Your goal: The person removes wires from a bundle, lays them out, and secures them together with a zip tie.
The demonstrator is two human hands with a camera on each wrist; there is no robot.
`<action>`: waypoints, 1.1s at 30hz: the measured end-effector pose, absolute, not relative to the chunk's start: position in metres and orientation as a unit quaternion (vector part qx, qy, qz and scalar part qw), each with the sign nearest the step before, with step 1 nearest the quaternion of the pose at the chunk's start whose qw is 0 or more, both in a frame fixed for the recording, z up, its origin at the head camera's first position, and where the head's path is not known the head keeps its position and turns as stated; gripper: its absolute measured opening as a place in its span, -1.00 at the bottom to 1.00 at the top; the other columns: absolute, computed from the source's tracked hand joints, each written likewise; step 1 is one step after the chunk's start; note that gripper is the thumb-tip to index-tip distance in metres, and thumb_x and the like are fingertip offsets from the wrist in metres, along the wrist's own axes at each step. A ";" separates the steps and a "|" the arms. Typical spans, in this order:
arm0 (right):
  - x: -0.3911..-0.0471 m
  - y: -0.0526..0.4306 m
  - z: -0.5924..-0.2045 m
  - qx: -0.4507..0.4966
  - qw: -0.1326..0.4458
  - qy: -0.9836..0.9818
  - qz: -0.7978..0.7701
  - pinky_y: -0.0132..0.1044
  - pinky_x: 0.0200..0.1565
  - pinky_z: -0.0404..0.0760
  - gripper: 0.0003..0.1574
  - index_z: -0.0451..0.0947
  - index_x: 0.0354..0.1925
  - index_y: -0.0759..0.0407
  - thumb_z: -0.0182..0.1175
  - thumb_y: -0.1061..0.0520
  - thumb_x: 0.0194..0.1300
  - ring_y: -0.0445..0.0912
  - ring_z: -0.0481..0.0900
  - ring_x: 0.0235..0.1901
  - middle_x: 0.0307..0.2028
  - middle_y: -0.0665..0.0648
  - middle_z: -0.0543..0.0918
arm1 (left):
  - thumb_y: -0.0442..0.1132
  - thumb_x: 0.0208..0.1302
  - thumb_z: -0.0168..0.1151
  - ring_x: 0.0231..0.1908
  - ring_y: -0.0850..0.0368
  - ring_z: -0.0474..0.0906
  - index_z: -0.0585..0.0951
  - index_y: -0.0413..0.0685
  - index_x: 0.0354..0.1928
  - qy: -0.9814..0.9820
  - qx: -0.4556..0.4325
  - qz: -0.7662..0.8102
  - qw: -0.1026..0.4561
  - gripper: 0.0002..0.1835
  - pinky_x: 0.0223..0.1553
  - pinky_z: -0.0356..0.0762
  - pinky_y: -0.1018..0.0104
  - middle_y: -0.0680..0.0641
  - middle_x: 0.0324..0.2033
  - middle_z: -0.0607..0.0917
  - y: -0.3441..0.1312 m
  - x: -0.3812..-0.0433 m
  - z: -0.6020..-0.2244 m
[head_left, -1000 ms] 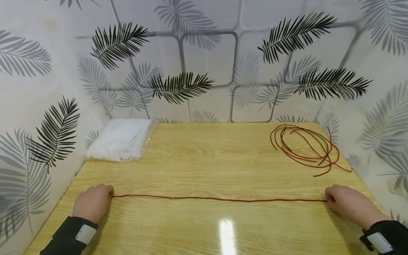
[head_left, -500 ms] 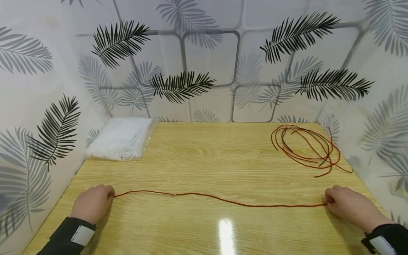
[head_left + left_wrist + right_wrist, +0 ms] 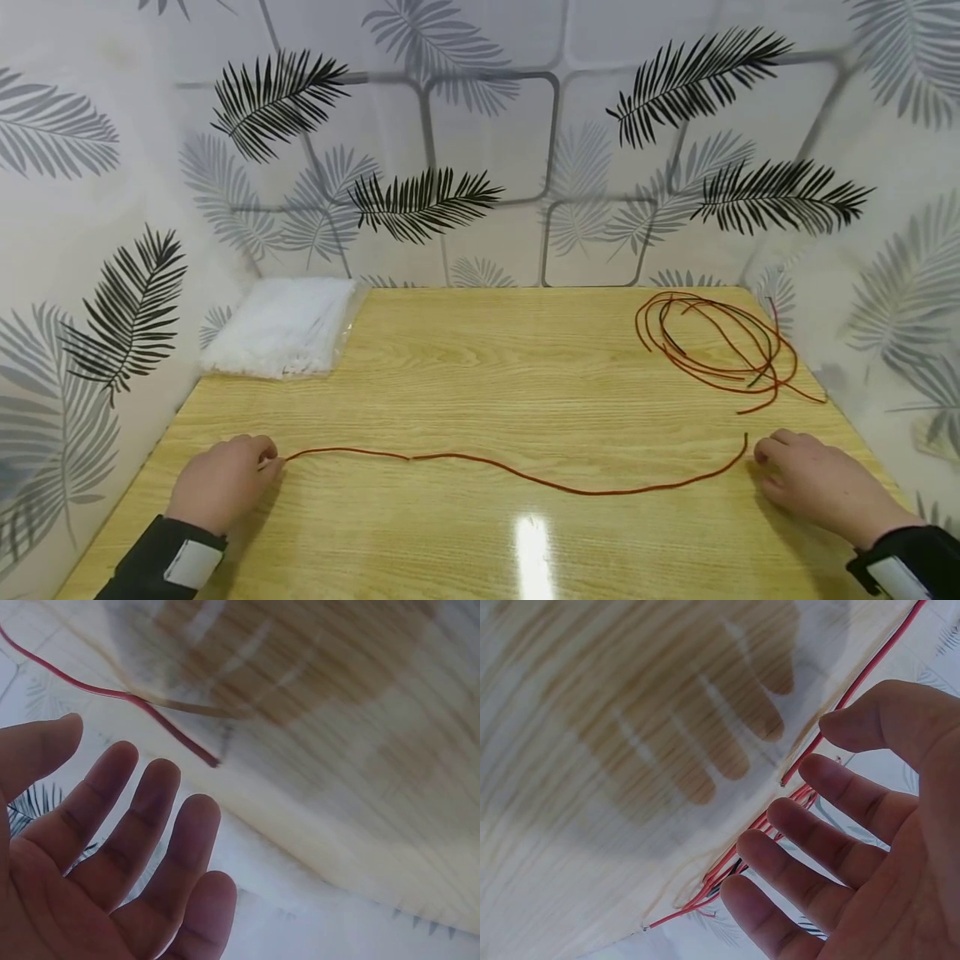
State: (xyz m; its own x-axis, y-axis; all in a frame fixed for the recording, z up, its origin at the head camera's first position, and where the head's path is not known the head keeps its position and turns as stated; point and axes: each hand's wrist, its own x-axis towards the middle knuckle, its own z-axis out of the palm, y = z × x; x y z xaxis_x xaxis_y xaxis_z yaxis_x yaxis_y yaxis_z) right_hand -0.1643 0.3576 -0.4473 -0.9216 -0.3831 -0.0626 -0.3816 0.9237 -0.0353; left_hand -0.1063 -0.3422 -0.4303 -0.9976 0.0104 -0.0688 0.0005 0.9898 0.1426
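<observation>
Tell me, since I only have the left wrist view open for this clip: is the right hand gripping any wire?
Observer: No. The right hand is open beside a free end of red wire, with thumb and fingers apart.
Operator: Thanks. Is there anything at the back on the left?
Observer: Yes, a bag with white contents lies at the far left of the table.
Operator: And at the back on the right?
Observer: A loose coil of wires, mostly red with some dark, lies there.
</observation>
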 end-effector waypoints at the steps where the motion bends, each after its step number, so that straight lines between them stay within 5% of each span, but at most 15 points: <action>1: -0.165 0.357 -0.448 -0.197 0.033 0.980 -0.013 -0.01 -0.32 0.58 -0.78 0.60 -0.26 0.10 0.39 0.13 0.09 -0.02 0.58 -0.34 -0.30 0.02 0.56 | -0.10 0.34 0.29 -0.56 0.17 0.50 0.69 -0.09 -0.25 0.997 0.005 0.071 0.030 -0.80 -0.53 0.50 0.13 0.02 -0.48 0.66 -0.340 -0.106 -0.430; 10: -0.167 0.341 -0.448 -0.218 0.005 0.975 -0.033 0.01 -0.23 0.60 -0.81 0.63 -0.25 0.06 0.37 0.07 0.14 0.00 0.61 -0.27 -0.27 -0.01 0.59 | 0.01 0.31 0.32 -0.46 0.06 0.62 0.68 -0.16 -0.08 0.995 0.025 0.094 -0.021 -0.63 -0.48 0.56 0.09 -0.11 -0.31 0.72 -0.313 -0.101 -0.426; 19: -0.180 0.308 -0.438 -0.226 -0.009 0.971 -0.072 -0.09 -0.29 0.60 -0.87 0.61 -0.31 -0.01 0.36 0.01 0.22 -0.11 0.61 -0.33 -0.35 -0.07 0.61 | 0.18 0.33 0.23 0.00 -0.22 0.61 0.60 -0.12 0.16 0.993 0.059 0.090 -0.054 -0.42 -0.07 0.53 -0.22 -0.20 0.02 0.66 -0.279 -0.092 -0.431; 26: -0.221 0.307 -0.434 -0.182 0.014 0.977 -0.111 -0.15 -0.41 0.53 -0.84 0.66 -0.24 0.09 0.24 0.03 0.34 -0.19 0.52 -0.47 -0.33 0.02 0.67 | 0.31 0.31 0.16 0.17 -0.21 0.49 0.48 0.04 0.36 0.989 0.104 0.077 -0.071 -0.28 0.07 0.44 -0.26 -0.17 0.20 0.55 -0.259 -0.082 -0.440; 33: -0.272 0.337 -0.423 -0.116 0.005 0.987 -0.108 0.00 -0.37 0.54 -0.65 0.61 -0.18 0.30 0.16 0.00 0.37 -0.03 0.56 -0.46 -0.32 0.21 0.68 | 0.33 0.31 0.14 0.18 -0.22 0.47 0.47 0.04 0.35 0.985 0.125 0.073 -0.097 -0.28 0.08 0.42 -0.25 -0.15 0.23 0.52 -0.250 -0.076 -0.443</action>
State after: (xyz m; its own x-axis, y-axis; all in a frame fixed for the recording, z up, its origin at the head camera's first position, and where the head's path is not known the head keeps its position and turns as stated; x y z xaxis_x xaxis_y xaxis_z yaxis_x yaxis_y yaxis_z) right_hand -0.2717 0.3372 -0.4228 -0.9729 -0.2305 0.0156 -0.2284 0.9497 -0.2141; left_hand -0.0760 -0.2498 -0.4432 -0.9502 0.2317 0.2083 0.2598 0.9582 0.1196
